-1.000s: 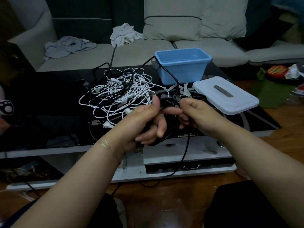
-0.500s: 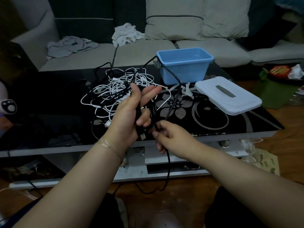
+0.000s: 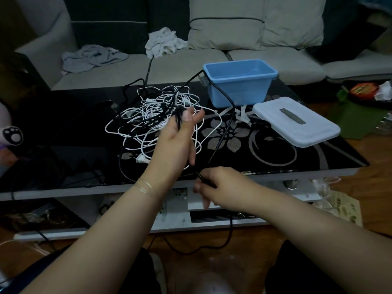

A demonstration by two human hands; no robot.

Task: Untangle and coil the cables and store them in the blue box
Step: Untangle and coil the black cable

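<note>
A tangle of white and black cables (image 3: 157, 122) lies on the black glass table (image 3: 275, 158), left of the open blue box (image 3: 239, 81). My left hand (image 3: 176, 143) is raised over the tangle with loops of the black cable (image 3: 224, 128) wound around it between thumb and fingers. My right hand (image 3: 214, 185) sits lower, at the table's front edge, and pinches the same black cable. From there the cable runs up past the blue box and also hangs down to the floor.
The box's white lid (image 3: 297, 122) lies right of the box, with white ties (image 3: 241, 115) beside it. A sofa (image 3: 191, 66) with crumpled cloths (image 3: 163, 43) stands behind the table. A green bag (image 3: 360, 115) sits on the floor at right.
My left hand rose and tilted away with the black loops on it. My right hand dropped from beside it to the table's front edge, drawing the black cable down.
</note>
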